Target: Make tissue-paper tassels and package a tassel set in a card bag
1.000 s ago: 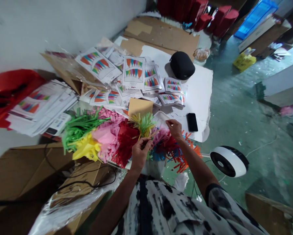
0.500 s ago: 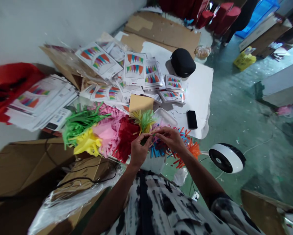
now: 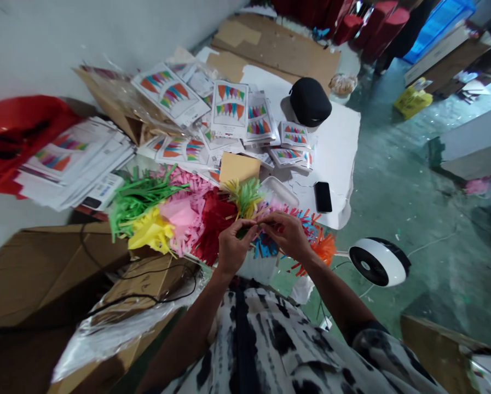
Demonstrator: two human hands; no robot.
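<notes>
Both hands meet just above the person's lap: the left hand (image 3: 232, 249) curls around and pinches the base of a green-and-yellow tassel (image 3: 245, 196), and the right hand (image 3: 288, 235) pinches the same spot from the other side, fingertips almost touching the left thumb. What exactly sits between the fingertips is too small to tell. The tassel fans out away from the body, over a heap of fringed paper (image 3: 175, 219) in green, yellow, pink, red, blue and orange. To the right, on the floor, stands a white fan (image 3: 379, 261). Just beyond the tassel lie a clear plastic tray (image 3: 280, 191) and a brown card (image 3: 239, 167); a black phone (image 3: 323, 196) rests on a white sheet (image 3: 339, 142). Farther off are printed packs (image 3: 229, 108) and a black cap (image 3: 310, 101).
</notes>
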